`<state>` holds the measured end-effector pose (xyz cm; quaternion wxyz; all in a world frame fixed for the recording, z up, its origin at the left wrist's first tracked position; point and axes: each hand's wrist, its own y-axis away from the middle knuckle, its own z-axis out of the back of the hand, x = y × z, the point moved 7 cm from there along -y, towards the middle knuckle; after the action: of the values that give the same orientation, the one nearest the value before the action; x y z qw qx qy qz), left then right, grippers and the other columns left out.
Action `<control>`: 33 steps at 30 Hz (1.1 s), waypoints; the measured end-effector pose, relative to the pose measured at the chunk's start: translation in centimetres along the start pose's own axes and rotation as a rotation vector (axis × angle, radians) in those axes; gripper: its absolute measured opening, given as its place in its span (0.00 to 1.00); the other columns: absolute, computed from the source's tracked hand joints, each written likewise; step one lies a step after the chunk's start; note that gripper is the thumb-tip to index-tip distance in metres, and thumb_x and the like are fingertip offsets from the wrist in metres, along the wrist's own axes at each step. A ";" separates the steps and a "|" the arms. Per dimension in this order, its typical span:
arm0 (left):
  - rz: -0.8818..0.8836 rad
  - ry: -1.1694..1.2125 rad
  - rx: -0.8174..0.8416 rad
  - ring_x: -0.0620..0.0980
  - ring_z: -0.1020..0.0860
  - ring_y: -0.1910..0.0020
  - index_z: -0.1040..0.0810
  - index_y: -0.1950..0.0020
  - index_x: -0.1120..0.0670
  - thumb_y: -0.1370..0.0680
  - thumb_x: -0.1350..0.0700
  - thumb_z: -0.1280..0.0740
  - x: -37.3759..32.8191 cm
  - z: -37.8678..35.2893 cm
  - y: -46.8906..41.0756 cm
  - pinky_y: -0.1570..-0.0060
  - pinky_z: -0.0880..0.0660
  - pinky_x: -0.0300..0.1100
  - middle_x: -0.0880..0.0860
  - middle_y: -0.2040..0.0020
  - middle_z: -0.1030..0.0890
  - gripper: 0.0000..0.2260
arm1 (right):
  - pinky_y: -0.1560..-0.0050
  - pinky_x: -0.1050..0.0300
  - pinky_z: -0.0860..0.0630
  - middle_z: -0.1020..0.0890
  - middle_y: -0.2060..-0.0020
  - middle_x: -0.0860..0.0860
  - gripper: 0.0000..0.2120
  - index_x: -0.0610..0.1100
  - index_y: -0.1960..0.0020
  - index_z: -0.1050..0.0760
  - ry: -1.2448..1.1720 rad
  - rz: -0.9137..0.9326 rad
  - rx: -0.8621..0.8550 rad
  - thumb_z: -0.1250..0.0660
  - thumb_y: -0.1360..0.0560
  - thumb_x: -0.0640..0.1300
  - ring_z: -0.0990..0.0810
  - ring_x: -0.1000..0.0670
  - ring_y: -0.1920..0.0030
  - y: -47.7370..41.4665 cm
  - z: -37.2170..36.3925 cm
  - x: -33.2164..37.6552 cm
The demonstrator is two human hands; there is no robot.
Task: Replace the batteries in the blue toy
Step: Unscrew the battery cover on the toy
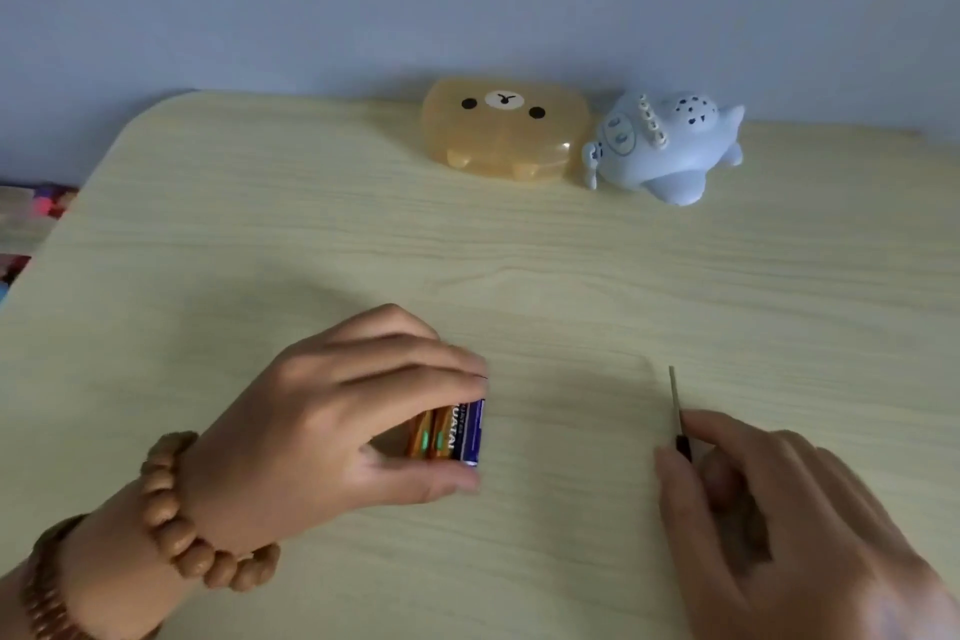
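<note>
The blue toy point(670, 146), a pale blue animal shape with white buttons, lies on its side at the far edge of the table. My left hand point(343, 411) grips a small pack of batteries point(452, 434), orange and dark blue, between thumb and fingers just above the tabletop at the near left. My right hand point(779, 509) at the near right holds a small screwdriver point(678, 411); its thin metal shaft points away from me and its dark handle is mostly hidden under my fingers.
An orange translucent box with a bear face point(504, 133) sits right beside the toy, on its left. The light wooden table point(519, 286) has a rounded far-left corner. Colourful items point(36, 208) lie beyond its left edge.
</note>
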<state>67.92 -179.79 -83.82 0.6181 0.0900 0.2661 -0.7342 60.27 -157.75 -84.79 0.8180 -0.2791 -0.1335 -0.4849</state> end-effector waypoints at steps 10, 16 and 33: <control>0.011 0.071 0.030 0.50 0.19 0.49 0.14 0.48 0.57 0.32 0.44 0.20 0.7 0.1 -0.7 0.49 0.22 0.45 0.49 0.45 0.16 0.21 | 0.66 0.57 0.31 0.24 0.72 0.51 0.09 0.45 0.53 0.15 0.045 0.016 0.008 0.31 0.28 0.47 0.23 0.44 0.71 -0.8 0.1 0.5; -0.011 0.034 0.004 0.49 0.19 0.50 0.14 0.49 0.56 0.33 0.44 0.19 0.3 0.0 -0.7 0.50 0.22 0.44 0.48 0.46 0.15 0.21 | 0.70 0.54 0.29 0.24 0.71 0.53 0.08 0.48 0.54 0.16 0.027 0.032 -0.008 0.31 0.28 0.49 0.21 0.45 0.70 -0.2 0.0 0.2; -0.043 -0.004 -0.074 0.40 0.22 0.45 0.16 0.44 0.50 0.31 0.38 0.24 -1.4 0.9 3.1 0.46 0.23 0.40 0.41 0.46 0.17 0.22 | 0.73 0.61 0.32 0.21 0.63 0.58 0.07 0.55 0.54 0.22 0.175 -0.018 -0.039 0.26 0.29 0.52 0.19 0.50 0.60 1.8 0.9 1.6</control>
<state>71.40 -179.33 -83.33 0.6055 0.0596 0.2938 -0.7372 62.71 -157.70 -83.92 0.8166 -0.2503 -0.0546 -0.5173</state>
